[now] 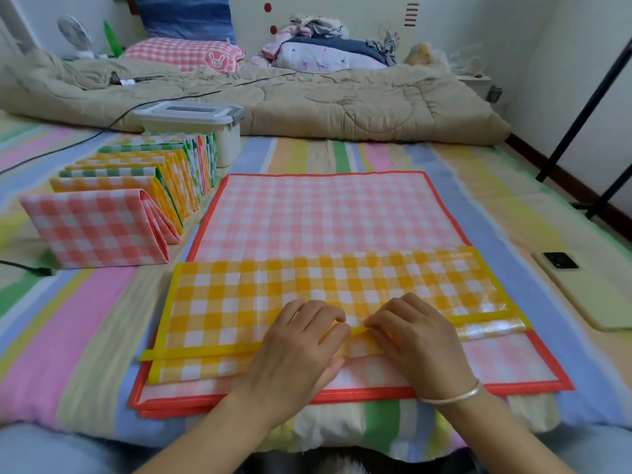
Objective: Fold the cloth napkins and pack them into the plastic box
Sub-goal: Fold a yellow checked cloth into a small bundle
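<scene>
fold step | left grip (pixel 301 340) + right grip (pixel 420 336) both pinch yellow napkin (pixel 273 289) hem mid-span | tip: square hems, crease outward to corners

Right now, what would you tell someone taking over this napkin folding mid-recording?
Left hand and right hand: both pinch the folded-over border of the yellow checked napkin at its middle. The napkin is partly folded and lies on the flat red checked napkin.
Done: a row of folded napkins stands at left, in front of the plastic box, lid on.
Left: finish this fold, fold the red napkin, open the box, pack everything.
</scene>
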Available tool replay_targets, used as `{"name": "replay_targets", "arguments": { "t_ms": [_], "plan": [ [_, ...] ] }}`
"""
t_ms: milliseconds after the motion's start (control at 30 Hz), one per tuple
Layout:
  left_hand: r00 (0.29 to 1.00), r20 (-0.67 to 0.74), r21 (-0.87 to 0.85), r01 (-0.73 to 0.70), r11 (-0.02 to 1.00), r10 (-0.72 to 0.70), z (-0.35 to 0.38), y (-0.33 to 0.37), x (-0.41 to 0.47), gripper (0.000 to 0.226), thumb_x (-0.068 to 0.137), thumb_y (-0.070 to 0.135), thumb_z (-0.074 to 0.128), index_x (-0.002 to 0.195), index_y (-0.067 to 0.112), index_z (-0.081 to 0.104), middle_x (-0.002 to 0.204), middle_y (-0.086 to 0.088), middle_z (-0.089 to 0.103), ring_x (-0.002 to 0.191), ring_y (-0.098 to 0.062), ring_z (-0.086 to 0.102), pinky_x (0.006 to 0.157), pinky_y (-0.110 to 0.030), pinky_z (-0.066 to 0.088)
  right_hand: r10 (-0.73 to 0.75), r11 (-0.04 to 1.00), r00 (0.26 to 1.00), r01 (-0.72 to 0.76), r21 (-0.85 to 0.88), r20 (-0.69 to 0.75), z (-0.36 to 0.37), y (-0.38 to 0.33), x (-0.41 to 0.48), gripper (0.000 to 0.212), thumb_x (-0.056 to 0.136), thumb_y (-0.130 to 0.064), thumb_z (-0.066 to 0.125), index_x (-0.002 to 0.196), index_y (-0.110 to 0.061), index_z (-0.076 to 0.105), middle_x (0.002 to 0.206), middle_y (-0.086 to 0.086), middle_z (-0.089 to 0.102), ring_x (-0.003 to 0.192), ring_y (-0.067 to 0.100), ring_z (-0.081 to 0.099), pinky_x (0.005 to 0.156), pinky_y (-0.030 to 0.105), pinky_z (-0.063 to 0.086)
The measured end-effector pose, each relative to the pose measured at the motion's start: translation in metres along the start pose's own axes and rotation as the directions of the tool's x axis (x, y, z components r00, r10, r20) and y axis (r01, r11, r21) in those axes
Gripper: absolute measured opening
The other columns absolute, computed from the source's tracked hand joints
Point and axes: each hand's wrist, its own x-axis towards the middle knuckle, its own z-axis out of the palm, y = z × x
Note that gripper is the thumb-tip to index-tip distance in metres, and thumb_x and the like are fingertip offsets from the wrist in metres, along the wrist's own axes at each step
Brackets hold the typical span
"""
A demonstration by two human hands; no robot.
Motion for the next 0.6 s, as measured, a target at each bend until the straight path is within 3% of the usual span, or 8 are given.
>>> {"name": "replay_targets", "arguments": {
  "t_ms": [400,600],
  "plan": [
    [0.998,0.061,-0.012,-0.02,1.0,0.021,0.008,-0.005,-0.006,0.016,0.086,0.031,0.074,0.097,0.02,0.068,0.098,0.005,0.066,0.094,-0.019,0.06,0.084,-0.034,0.05,-0.041,0.999,0.994,0.042,-0.005,0.101,-0.013,-0.007,-0.024,0.022,0.093,-0.03,0.056,0.088,-0.019,0.074,0.085,-0.004,0.063,0.074,0.019,0.057,0.057,0.032,0.049],
    [0.987,0.154,-0.114,0.064,0.991,-0.046,0.01,-0.017,-0.003,0.015,0.088,0.036,0.071,0.092,0.022,0.073,0.094,0.009,0.069,0.086,-0.013,0.064,0.068,-0.029,0.054,-0.055,0.997,0.993,0.06,-0.052,0.107,-0.006,-0.009,-0.022,0.011,0.087,-0.021,0.062,0.085,-0.021,0.073,0.083,-0.003,0.064,0.072,0.02,0.058,0.052,0.032,0.048]
  ]
}}
